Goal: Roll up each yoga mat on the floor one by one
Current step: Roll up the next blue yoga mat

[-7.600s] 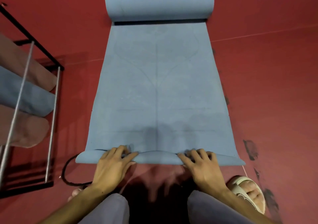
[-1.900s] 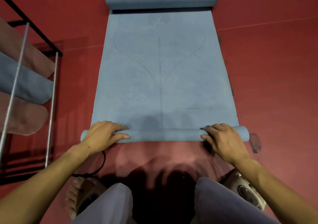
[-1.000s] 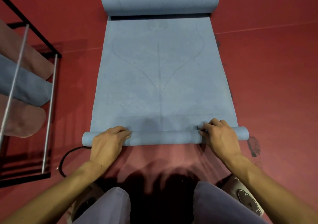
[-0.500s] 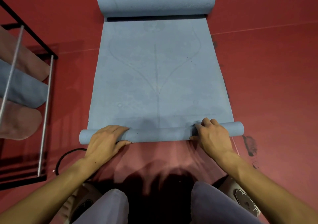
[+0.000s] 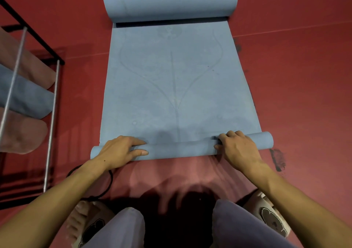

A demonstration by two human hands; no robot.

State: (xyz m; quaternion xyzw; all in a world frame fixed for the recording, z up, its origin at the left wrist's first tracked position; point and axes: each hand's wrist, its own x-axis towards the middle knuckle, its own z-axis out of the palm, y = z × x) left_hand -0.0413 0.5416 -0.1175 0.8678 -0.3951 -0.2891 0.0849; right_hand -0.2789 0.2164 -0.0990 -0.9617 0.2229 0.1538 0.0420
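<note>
A blue yoga mat [image 5: 171, 88] lies flat on the red floor, stretching away from me. Its near end is wound into a thin roll [image 5: 181, 148]. Its far end is curled into a thick roll [image 5: 169, 0]. My left hand [image 5: 120, 150] grips the thin roll near its left end, fingers over the top and thumb along the front. My right hand [image 5: 238, 148] grips the same roll near its right end, fingers curled over it.
A black metal rack [image 5: 51, 99] at the left holds rolled pink and blue mats [image 5: 24, 95]. A black cord loop [image 5: 106, 183] lies on the floor under my left forearm. My knees and slippered feet are at the bottom. Dark marks stain the floor [image 5: 278, 158] at the right.
Since the earliest frame the near edge has been rolled from a flat fold into a thin tube and moved forward. Over the last second the roll and both hands have barely shifted.
</note>
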